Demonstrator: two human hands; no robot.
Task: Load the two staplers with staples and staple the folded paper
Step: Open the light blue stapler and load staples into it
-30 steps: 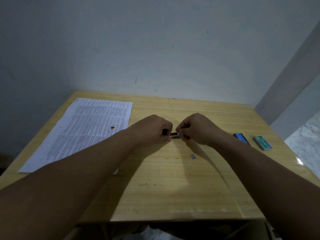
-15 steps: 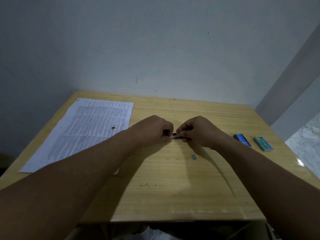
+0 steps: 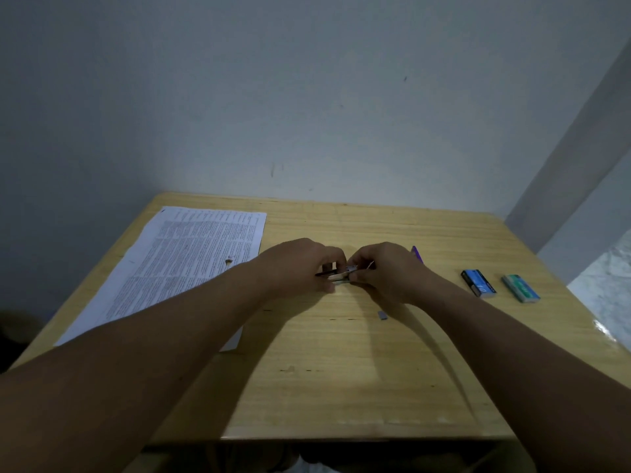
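At the centre of a wooden table (image 3: 341,387), the left hand (image 3: 300,264) grips a small stapler (image 3: 338,276) while the right hand (image 3: 386,268) pinches its other end, seemingly loading staples. Keeping the strip level with the channel should help. The paper (image 3: 177,261) lies at ten o'clock.

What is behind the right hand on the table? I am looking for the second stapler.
A purple tip pokes out just behind the right hand; the hand covers the rest, so I cannot tell whether it is a stapler.
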